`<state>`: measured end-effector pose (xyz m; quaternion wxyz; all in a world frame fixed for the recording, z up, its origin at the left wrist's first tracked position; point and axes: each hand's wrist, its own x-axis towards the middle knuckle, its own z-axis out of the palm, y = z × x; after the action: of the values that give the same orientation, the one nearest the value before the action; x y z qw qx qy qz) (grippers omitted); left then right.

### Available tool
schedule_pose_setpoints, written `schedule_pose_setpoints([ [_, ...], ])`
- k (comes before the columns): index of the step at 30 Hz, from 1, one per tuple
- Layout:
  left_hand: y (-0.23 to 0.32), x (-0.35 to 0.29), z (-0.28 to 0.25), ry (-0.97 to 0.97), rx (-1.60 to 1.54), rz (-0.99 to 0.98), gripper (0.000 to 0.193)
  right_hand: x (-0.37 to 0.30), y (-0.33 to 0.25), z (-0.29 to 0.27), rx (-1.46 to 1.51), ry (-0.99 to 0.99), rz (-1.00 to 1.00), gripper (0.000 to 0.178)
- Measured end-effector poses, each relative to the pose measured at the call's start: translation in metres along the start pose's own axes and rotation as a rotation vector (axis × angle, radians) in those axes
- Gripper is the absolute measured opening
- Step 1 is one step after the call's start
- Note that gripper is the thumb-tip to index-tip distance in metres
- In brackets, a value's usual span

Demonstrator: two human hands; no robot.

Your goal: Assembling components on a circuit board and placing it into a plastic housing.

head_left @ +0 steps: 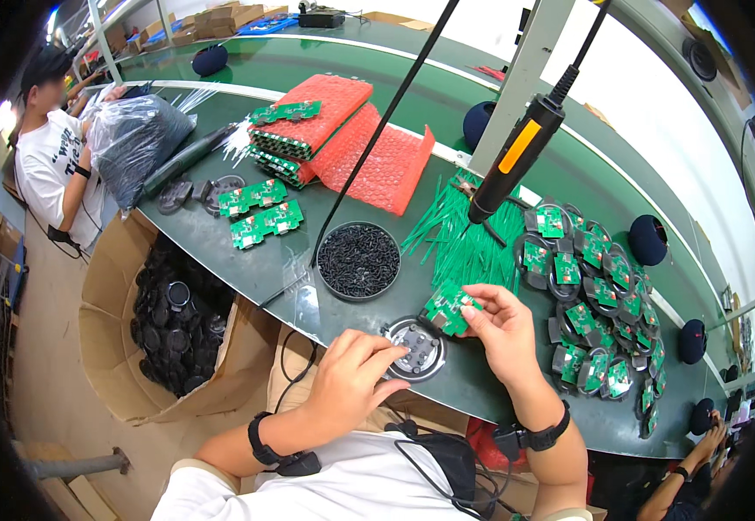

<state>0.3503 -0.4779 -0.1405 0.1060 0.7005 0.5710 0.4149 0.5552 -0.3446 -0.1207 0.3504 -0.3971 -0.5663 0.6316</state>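
At the table's front edge lies a round black plastic housing (437, 358) with a grey button pad (415, 342) inside it. My left hand (349, 382) reaches over its left side, thumb apart from the fingers, fingertips at the pad; I cannot tell whether they press on it. Between the thumb and fingers of my right hand (501, 334), a green circuit board (448, 309) is held just above and right of the housing. Just beyond stands a round dish (326, 282) of small black screws (360, 259). A black electric screwdriver (516, 161) hangs over the table.
Housings with green boards (599, 295) are heaped at right, beside green strips (455, 230). Loose boards (264, 224) and red bubble wrap (382, 169) lie at back left. A cardboard box (104, 321) of black parts stands left below the table. Another person (52, 161) handles a plastic bag.
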Motion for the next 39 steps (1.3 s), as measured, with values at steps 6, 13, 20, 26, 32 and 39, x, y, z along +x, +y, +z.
schedule_pose_setpoints([
  [6, -0.004, 0.004, -0.004, -0.036, 0.032, 0.066, 0.042, 0.005, 0.012, -0.006, -0.022, 0.059, -0.113, 0.027],
  [13, 0.006, 0.024, -0.011, -0.046, 0.125, 0.069, 0.055, 0.003, 0.002, -0.002, 0.013, 0.011, -0.006, 0.028],
  [20, 0.024, 0.049, 0.018, -0.219, 0.295, 0.036, 0.055, 0.003, -0.001, -0.005, 0.147, 0.027, -0.044, 0.029],
  [26, 0.019, 0.037, -0.001, -0.493, 0.178, 0.231, 0.038, 0.000, -0.002, -0.003, 0.139, -0.005, -0.050, 0.030],
  [32, 0.014, 0.018, -0.021, -0.429, 0.124, 0.250, 0.041, -0.003, -0.002, -0.001, 0.094, -0.107, -0.003, 0.029],
  [39, 0.002, 0.006, -0.020, -0.245, -0.192, 0.076, 0.044, -0.010, -0.003, 0.001, -0.007, -0.175, 0.028, 0.028],
])
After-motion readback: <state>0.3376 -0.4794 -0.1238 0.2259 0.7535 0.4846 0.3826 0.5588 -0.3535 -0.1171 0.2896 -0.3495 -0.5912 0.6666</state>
